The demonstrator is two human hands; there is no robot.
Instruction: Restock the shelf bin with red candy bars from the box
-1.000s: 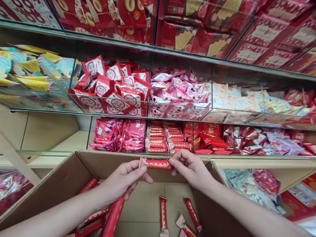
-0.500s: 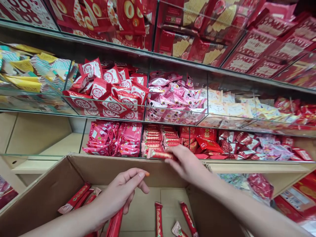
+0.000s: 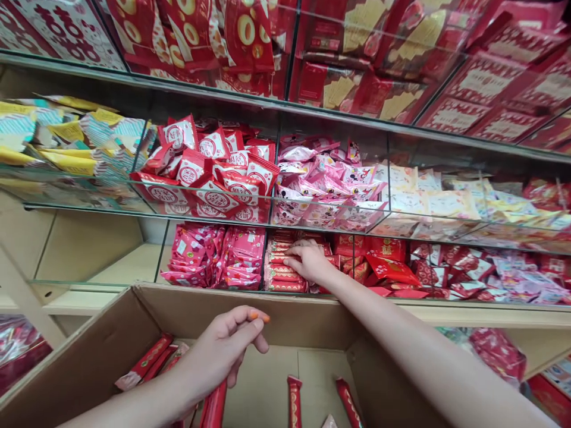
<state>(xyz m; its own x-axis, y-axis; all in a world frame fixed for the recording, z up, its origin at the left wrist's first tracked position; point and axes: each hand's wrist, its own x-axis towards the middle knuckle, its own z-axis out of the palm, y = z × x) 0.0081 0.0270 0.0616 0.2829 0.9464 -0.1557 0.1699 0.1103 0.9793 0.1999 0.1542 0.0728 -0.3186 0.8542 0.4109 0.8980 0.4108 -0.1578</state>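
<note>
My right hand (image 3: 312,261) reaches over the box's far edge into a shelf compartment. Its curled fingers and thumb close around the end of a slim red stick-shaped snack packet (image 3: 279,260) on a stack of similar packets (image 3: 285,276). Above the box hovers my left hand (image 3: 236,342), loosely curled, thumb by the index finger and an orange patch at the fingertip; nothing shows in its grasp. Under it, a red stick packet (image 3: 215,405) is partly hidden. Inside the cardboard box (image 3: 196,315), more stick packets lie at the left (image 3: 149,359) and on the bottom (image 3: 294,401).
Pink flowered packets (image 3: 196,252) fill the neighbouring compartment on the left; red packets (image 3: 388,267) are on the right. A glass shelf edge (image 3: 214,214) runs low above my right hand. Higher shelves hold red-and-white packets (image 3: 214,178) and pink ones (image 3: 321,184).
My right hand has moved from above the box rim up and forward into the compartment, taking a stick packet to the stack. My left hand keeps nearly the same pose; the view has shifted slightly.
</note>
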